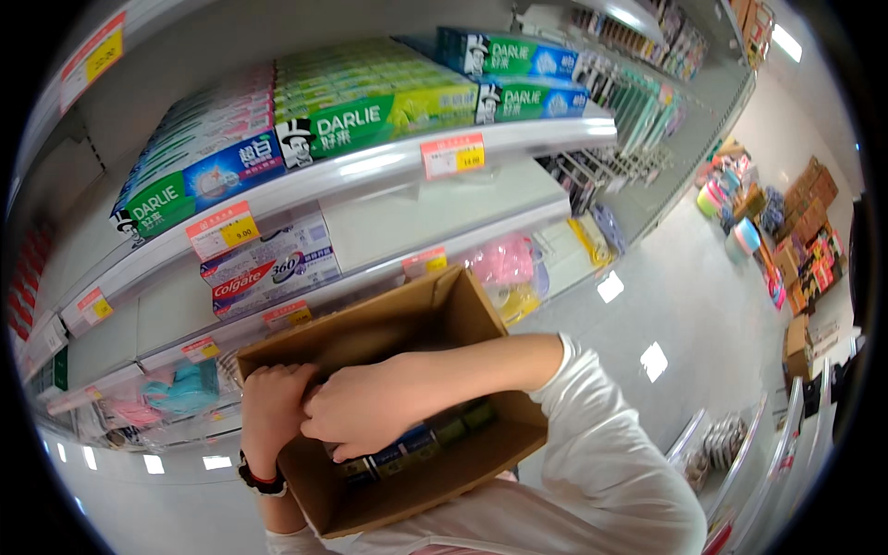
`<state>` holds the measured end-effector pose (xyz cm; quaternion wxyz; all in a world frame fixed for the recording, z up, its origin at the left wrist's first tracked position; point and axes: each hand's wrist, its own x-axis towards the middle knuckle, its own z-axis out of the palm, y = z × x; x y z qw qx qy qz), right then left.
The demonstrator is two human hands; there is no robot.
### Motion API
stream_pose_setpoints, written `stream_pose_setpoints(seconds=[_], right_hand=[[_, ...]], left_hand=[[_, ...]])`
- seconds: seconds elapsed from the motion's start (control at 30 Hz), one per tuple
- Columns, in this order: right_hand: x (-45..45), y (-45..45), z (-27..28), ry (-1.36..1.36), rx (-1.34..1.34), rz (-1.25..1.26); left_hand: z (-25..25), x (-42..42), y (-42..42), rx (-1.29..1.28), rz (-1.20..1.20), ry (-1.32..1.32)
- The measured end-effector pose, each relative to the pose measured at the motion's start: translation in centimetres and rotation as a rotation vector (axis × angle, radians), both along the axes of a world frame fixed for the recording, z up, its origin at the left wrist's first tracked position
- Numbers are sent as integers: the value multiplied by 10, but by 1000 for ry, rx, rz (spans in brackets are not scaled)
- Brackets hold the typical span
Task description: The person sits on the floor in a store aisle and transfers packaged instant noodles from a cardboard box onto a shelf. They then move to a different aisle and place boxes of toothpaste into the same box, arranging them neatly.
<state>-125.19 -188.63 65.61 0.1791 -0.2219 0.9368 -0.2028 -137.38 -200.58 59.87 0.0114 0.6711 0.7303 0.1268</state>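
An open cardboard box (409, 485) is held tilted in front of my body, below the shelf edge. My left hand (274, 409) grips its left wall, with the fingers curled over the rim. From the right, my right hand (374, 402) reaches into the box, its fingertips close to my left hand. Whether those fingers hold anything is hidden. Several small toothpaste cartons (416, 447) in blue and green lie at the bottom of the box, partly covered by my right hand and in shadow.
Darlie toothpaste cartons (374, 111) fill the upper shelf, behind price tags (452, 156). Colgate cartons (270, 267) stand on the shelf below. Bagged pink goods (499, 260) hang lower down. Cardboard boxes (798, 347) and loose goods lie across the aisle floor at right.
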Motion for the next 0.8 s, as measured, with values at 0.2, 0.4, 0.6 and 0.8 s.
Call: stream_pose_setpoints(seconds=[0.2, 0.4, 0.6, 0.8], right_hand=[[53, 82, 90, 959, -86, -370], [86, 225, 151, 982, 491, -813], [81, 328, 175, 629, 518, -986], [75, 368, 176, 414, 441, -1101]], left_hand=[[-13, -2, -15, -26, 127, 109], [-13, 0, -12, -76, 158, 131], [-13, 0, -13, -81, 170, 169], [9, 9, 8, -371, -68, 245]])
